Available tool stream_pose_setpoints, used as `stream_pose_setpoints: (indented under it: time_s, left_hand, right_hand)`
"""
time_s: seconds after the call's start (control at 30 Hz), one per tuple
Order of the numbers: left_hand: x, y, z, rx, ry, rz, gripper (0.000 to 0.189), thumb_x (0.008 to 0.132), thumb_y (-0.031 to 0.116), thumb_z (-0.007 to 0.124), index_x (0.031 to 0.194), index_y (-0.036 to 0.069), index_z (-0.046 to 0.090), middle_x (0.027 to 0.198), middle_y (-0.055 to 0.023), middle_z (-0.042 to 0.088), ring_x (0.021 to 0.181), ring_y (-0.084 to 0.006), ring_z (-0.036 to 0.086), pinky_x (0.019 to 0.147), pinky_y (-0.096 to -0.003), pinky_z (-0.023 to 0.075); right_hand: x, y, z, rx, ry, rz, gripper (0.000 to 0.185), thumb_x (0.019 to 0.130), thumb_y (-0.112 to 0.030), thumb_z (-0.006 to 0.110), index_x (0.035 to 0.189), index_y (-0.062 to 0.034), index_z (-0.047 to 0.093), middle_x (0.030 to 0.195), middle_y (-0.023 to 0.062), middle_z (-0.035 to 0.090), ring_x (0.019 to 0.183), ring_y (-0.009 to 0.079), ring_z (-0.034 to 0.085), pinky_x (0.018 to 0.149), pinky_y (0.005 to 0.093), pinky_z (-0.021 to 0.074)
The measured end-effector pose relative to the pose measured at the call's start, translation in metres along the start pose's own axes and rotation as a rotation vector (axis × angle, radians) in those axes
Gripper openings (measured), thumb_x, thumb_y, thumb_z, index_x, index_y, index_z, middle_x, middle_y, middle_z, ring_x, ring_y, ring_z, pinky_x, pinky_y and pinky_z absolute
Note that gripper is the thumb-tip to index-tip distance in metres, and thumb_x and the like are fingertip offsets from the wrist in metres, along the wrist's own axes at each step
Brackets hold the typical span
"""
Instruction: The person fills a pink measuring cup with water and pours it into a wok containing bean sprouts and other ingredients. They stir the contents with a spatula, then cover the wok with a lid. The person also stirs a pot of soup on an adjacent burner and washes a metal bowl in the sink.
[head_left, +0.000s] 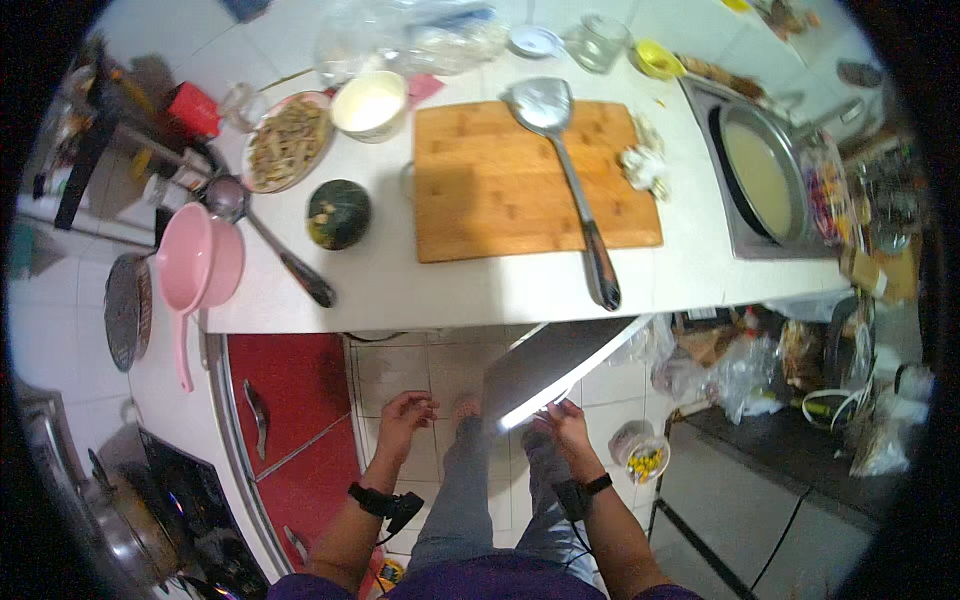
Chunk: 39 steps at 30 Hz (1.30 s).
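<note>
A cabinet door (559, 364) under the counter stands swung out towards me, its pale edge catching the light. At that edge my right hand (566, 427) has its fingers around the door's handle (553, 401). My left hand (407, 416) hangs free over the tiled floor, fingers loosely bent and apart, holding nothing. Above on the counter (360, 289) lies a wooden cutting board (480, 180). A metal wok spatula (574, 180) rests across it, its dark handle reaching past the near edge. Garlic bulbs (643, 166) sit at the board's right side.
Left of the board are a dark green squash (339, 214), a ladle (289, 259), a pink dipper (199, 259), a plate of sliced food (289, 142) and a white bowl (369, 109). A basin of cloudy liquid (757, 180) sits in the sink. A small bin (646, 459) stands on the floor.
</note>
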<state>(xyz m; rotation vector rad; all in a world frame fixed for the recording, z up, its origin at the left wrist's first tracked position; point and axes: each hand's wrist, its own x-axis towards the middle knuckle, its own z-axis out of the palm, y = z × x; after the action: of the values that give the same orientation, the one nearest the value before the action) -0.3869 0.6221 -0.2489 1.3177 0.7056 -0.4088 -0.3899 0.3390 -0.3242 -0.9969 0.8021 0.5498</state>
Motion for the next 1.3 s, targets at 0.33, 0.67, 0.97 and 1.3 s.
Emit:
stream_pose_setpoints:
  time_s: [0.33,0.67,0.97,1.3]
  left_hand:
    - [-0.010,0.032,-0.041,-0.002,0.009,0.084,0.019,0.083,0.013,0.054,0.099,0.003,0.056,0.086,-0.0049,0.060,0.073,-0.0124,0.056,0.062,-0.0247,0.0437]
    - [0.004,0.078,-0.028,-0.088,0.079,0.148,0.022,0.082,0.012,0.054,0.102,0.002,0.055,0.091,-0.0046,0.060,0.077,-0.0120,0.056,0.065,-0.0246,0.0443]
    - [-0.018,0.085,-0.056,-0.083,0.169,0.172,0.021,0.081,0.009,0.054,0.101,0.002,0.056,0.090,-0.0053,0.060,0.076,-0.0126,0.056,0.066,-0.0253,0.0450]
    - [-0.038,0.115,-0.015,0.085,0.371,0.229,0.018,0.077,0.011,0.060,0.093,0.003,0.058,0.082,-0.0048,0.059,0.074,-0.0128,0.055,0.065,-0.0258,0.0445]
  right_hand:
    - [0.005,-0.025,0.070,0.092,-0.283,0.090,0.037,0.086,-0.008,0.044,0.120,-0.0031,0.028,0.121,0.0166,0.040,0.108,0.0381,0.047,0.083,0.0467,0.0429]
    - [0.016,-0.038,0.091,0.295,-0.366,0.075,0.031,0.079,-0.011,0.055,0.108,-0.0083,0.045,0.124,0.0097,0.040,0.118,0.0307,0.036,0.094,0.0474,0.0310]
    - [0.037,-0.058,0.119,0.349,-0.334,0.081,0.006,0.078,-0.010,0.055,0.083,-0.0109,0.059,0.117,0.0096,0.049,0.114,0.0305,0.041,0.092,0.0486,0.0340]
    - [0.027,-0.093,0.119,0.081,-0.363,0.319,0.037,0.080,-0.014,0.054,0.115,-0.0115,0.040,0.124,0.0082,0.039,0.119,0.0317,0.032,0.099,0.0461,0.0246]
